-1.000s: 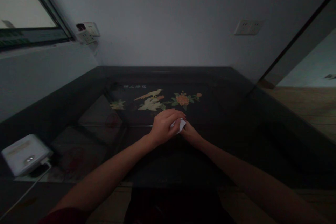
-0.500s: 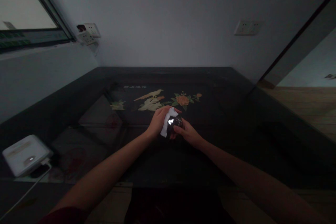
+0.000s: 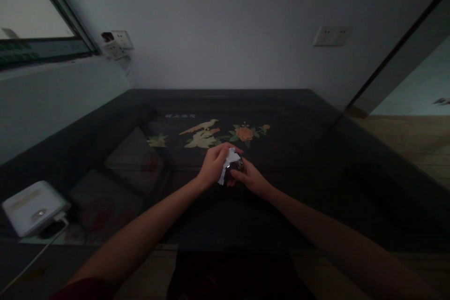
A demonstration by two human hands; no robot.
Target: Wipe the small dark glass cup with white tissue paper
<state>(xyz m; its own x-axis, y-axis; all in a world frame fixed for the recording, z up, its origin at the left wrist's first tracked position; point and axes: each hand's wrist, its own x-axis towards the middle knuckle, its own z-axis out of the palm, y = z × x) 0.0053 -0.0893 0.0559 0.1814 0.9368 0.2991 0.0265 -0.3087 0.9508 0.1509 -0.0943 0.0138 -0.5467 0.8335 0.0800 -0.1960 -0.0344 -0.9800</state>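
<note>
Above the near middle of the dark table (image 3: pixel 225 225), both hands meet around a small, dark, glossy object (image 3: pixel 235 166) whose kind I cannot make out. My left hand (image 3: pixel 213 164) is closed on a crumpled white tissue (image 3: pixel 231 157) and presses it against the object's left and upper side. From the right, my right hand (image 3: pixel 250 176) grips the dark object, its thumb across the near face. The fingers underneath are mostly hidden.
A white box-shaped device (image 3: pixel 37 208) with a white cable (image 3: pixel 35 258) sits at the table's left. Inlaid birds and flowers (image 3: pixel 243 133) decorate the tabletop. Wall sockets (image 3: pixel 332 36) are behind, a window (image 3: pixel 35 4) at upper left.
The tissue has shifted slightly over the dark object, covering more of its upper left, and my left thumb has moved over the tissue. The bright reflection on the object has shrunk.
</note>
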